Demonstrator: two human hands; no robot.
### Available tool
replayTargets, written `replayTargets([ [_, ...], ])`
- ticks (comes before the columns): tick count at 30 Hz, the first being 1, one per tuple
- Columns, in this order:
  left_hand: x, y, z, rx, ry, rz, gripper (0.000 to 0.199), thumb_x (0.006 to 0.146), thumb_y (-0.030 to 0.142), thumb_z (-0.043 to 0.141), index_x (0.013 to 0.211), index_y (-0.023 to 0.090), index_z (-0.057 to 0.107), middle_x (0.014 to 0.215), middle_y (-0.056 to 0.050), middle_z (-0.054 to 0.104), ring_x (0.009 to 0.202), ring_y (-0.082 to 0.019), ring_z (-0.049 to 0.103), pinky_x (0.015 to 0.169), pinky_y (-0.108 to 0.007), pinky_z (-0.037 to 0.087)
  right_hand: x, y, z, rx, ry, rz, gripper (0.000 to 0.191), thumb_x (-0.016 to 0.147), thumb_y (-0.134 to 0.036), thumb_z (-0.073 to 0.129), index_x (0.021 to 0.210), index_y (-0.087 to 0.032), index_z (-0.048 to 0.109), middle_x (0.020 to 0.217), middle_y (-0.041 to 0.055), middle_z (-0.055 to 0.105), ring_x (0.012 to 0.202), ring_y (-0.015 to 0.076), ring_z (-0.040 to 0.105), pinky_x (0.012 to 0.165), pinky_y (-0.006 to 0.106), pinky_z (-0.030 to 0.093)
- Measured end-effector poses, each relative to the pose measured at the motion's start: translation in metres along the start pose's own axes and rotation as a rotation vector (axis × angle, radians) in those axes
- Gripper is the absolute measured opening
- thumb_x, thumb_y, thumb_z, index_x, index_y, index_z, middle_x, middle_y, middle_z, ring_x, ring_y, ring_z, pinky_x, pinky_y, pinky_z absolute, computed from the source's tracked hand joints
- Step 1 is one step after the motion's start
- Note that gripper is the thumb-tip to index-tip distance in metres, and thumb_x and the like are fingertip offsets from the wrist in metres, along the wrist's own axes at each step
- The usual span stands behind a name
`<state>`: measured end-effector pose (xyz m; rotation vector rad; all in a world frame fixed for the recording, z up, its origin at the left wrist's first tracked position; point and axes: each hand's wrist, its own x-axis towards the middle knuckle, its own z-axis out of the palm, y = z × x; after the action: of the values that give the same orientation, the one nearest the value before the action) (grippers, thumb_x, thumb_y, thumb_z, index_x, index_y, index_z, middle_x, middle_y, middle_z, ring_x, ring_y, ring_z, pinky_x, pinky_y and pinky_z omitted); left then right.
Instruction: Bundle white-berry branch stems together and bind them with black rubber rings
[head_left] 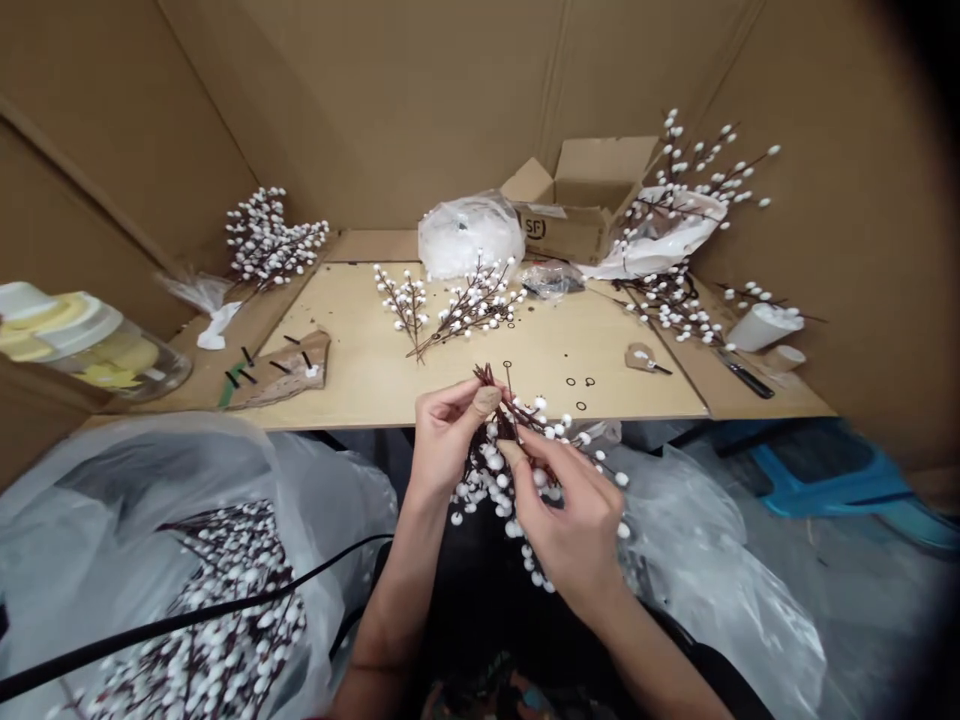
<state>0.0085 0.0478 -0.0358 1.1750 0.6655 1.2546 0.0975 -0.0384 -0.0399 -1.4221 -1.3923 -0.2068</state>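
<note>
A bunch of brown stems with white berries point(491, 480) hangs head down over my lap, just in front of the table's near edge. My left hand point(454, 430) pinches the bundled stem ends between thumb and fingers. Close beside it on the right, my right hand point(566, 500) has its thumb and fingers closed on the stems lower down, among the berries. Small black rings point(571, 382) lie on the table beyond my hands. Two berry sprigs point(480, 300) rest farther back on the tabletop point(360, 385).
A plastic bag of berry stems point(225, 600) stands at lower left, crossed by a black cable. Behind are a cardboard box point(566, 230), a white plastic bag point(471, 235) and more berry branches point(274, 240). A knife point(748, 375) lies right; a plastic jar point(97, 345) is left.
</note>
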Motion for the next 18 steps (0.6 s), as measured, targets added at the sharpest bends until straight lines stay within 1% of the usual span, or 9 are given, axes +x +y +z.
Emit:
replayTargets([
  [3, -0.002, -0.001, 0.003, 0.01, -0.014, 0.007, 0.012, 0.076, 0.026, 0.069, 0.081, 0.015, 0.074, 0.077, -0.006, 0.07, 0.075, -0.013, 0.065, 0.072, -0.02, 0.051, -0.001, 0.0, 0.004, -0.05, 0.048, -0.069, 0.018, 0.077, -0.005, 0.063, 0.095, -0.009, 0.064, 0.083, 0.0037, 0.065, 0.067, 0.0087, 0.057, 0.067, 0.022, 0.047],
  [6, -0.002, -0.001, 0.007, -0.004, -0.001, -0.028, 0.013, 0.077, 0.026, 0.069, 0.083, 0.016, 0.074, 0.078, -0.005, 0.07, 0.075, -0.013, 0.066, 0.072, -0.02, 0.052, -0.003, -0.001, 0.007, -0.036, 0.076, -0.089, 0.02, 0.075, -0.001, 0.063, 0.094, -0.009, 0.064, 0.083, 0.0042, 0.065, 0.067, 0.0088, 0.056, 0.067, 0.023, 0.046],
  [9, 0.0, -0.001, 0.009, -0.033, -0.018, -0.045, 0.012, 0.077, 0.026, 0.069, 0.08, 0.016, 0.073, 0.077, -0.005, 0.07, 0.074, -0.012, 0.065, 0.071, -0.019, 0.052, -0.004, -0.003, 0.01, -0.069, 0.094, -0.078, 0.021, 0.075, 0.0, 0.063, 0.093, -0.009, 0.064, 0.081, 0.0041, 0.065, 0.067, 0.0092, 0.057, 0.066, 0.023, 0.045],
  [11, 0.001, -0.002, 0.008, -0.047, -0.035, -0.052, 0.012, 0.077, 0.026, 0.069, 0.08, 0.016, 0.073, 0.079, -0.006, 0.071, 0.075, -0.013, 0.065, 0.073, -0.02, 0.052, -0.004, -0.002, 0.011, -0.088, 0.093, -0.056, 0.019, 0.075, -0.002, 0.063, 0.092, -0.01, 0.065, 0.08, 0.0041, 0.065, 0.066, 0.0094, 0.056, 0.065, 0.024, 0.044],
  [15, 0.002, -0.006, 0.004, -0.05, -0.044, -0.061, 0.014, 0.077, 0.027, 0.068, 0.083, 0.016, 0.074, 0.082, -0.007, 0.071, 0.079, -0.016, 0.066, 0.076, -0.023, 0.052, -0.003, 0.002, 0.012, -0.028, 0.094, -0.004, 0.017, 0.077, -0.004, 0.063, 0.091, -0.011, 0.066, 0.083, 0.0046, 0.066, 0.066, 0.0091, 0.055, 0.065, 0.024, 0.044],
  [18, 0.001, -0.006, 0.003, -0.035, -0.056, -0.055, 0.013, 0.078, 0.026, 0.068, 0.082, 0.016, 0.074, 0.082, -0.007, 0.071, 0.079, -0.015, 0.066, 0.076, -0.021, 0.052, -0.003, 0.005, 0.012, -0.037, 0.103, -0.012, 0.018, 0.075, -0.004, 0.064, 0.092, -0.011, 0.066, 0.082, 0.0043, 0.066, 0.064, 0.0084, 0.054, 0.064, 0.024, 0.043],
])
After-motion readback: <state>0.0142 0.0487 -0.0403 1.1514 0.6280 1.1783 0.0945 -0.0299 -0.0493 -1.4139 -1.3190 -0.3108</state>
